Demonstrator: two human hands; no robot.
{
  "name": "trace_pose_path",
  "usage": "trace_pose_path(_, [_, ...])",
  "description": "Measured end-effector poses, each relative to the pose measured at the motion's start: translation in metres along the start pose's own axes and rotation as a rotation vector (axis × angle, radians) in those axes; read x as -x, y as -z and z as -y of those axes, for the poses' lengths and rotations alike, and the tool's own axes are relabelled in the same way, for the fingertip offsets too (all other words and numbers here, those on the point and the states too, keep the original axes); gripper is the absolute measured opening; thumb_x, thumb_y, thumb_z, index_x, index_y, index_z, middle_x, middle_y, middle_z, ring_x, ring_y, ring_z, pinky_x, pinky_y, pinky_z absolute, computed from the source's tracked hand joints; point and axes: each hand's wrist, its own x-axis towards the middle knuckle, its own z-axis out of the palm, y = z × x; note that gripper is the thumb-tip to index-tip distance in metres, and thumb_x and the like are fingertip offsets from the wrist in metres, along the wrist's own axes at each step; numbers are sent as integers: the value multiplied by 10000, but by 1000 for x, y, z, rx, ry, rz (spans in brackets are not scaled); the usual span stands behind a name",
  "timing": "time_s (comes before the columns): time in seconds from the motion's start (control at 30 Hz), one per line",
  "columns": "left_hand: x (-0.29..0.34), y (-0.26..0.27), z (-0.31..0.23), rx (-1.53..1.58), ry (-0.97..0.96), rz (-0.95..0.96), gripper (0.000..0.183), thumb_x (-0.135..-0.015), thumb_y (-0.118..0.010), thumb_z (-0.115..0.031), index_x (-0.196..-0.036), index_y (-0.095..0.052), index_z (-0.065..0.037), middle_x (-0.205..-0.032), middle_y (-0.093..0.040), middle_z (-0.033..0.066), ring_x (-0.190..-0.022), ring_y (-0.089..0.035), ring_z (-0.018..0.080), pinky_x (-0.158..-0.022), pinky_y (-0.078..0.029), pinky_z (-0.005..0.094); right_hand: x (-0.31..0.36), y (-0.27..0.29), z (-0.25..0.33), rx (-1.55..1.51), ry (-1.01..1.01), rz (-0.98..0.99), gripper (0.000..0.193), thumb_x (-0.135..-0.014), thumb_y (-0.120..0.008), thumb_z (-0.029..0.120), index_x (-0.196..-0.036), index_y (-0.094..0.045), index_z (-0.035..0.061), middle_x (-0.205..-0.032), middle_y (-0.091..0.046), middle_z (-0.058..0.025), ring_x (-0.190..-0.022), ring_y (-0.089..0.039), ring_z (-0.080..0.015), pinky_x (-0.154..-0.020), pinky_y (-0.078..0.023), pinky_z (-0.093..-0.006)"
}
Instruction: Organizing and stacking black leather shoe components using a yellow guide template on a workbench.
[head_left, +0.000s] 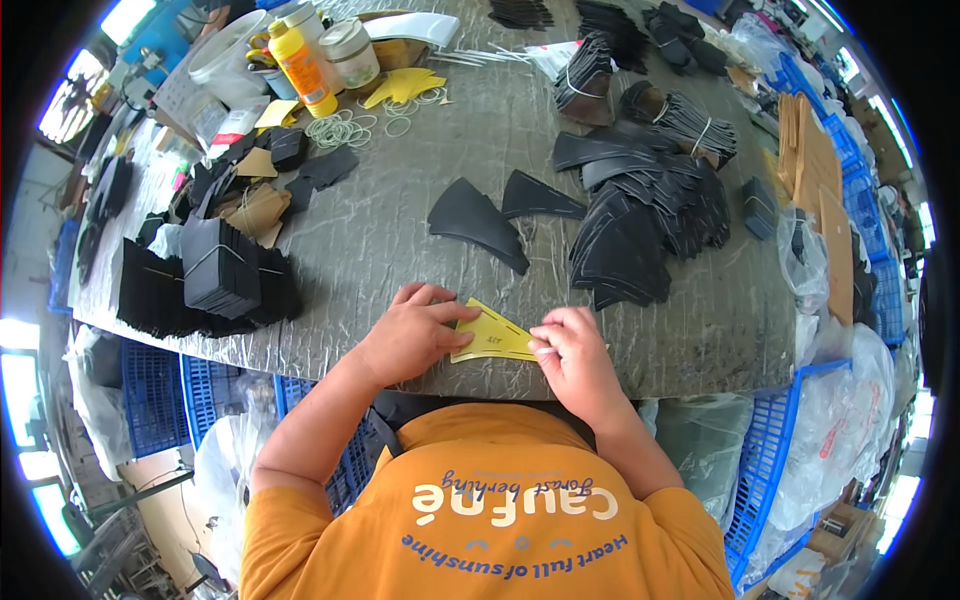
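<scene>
A yellow wedge-shaped paper template (492,337) lies flat on the grey table (400,230) near its front edge. My left hand (412,333) rests on the template's left end, fingers pressing it down. At the template's right tip, my right hand (572,352) pinches its edge with the fingertips. Just beyond the hands lie two loose black wedge-shaped pieces (478,222), and to their right a large heap of the same black pieces (640,225).
Bundled black stacks (215,270) sit at the left table edge. A yellow bottle (303,68), a jar (350,52), rubber bands (345,128) and yellow cutouts (405,86) stand at the back. Cardboard pieces (815,170) and blue crates (770,460) line the right side.
</scene>
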Motion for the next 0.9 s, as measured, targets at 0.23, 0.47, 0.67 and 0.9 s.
trace_pose_path(0.23, [0,2,2,18,19,20,270,-741,-731,-108,-978,-788,-224,-1281,-657,-29,-1220,-545,295,-1070,-359,465,-22,-19,31,-372,-107,162,84,-923,-644,82,-912,-583,26,-905,-619,-185,-812,-609,-375,-703,-488,-444])
trace_pose_path(0.47, [-3,2,1,54,21,15,154,-727,-745,-121,-861,-785,-186,-1274,-665,-24,-1235,-536,293,-1082,-343,469,-23,-51,27,-450,-14,204,140,-874,-724,30,-896,-586,33,-798,-668,-143,-702,-665,-311,-627,-520,-365])
trace_pose_path(0.67, [-3,1,1,39,13,15,182,-722,-753,-134,-888,-786,-200,-1258,-672,-32,-1234,-539,286,-1079,-352,467,-19,-50,24,-417,-32,185,109,-875,-719,34,-892,-611,34,-790,-668,-138,-706,-668,-308,-630,-521,-367])
trace_pose_path(0.9, [-3,-1,3,10,8,-3,215,-764,-743,-140,-953,-787,-233,-1245,-675,-37,-1218,-556,276,-1081,-362,471,-8,-8,11,-356,-198,96,72,-873,-679,24,-890,-609,18,-812,-666,-189,-731,-668,-377,-626,-517,-404])
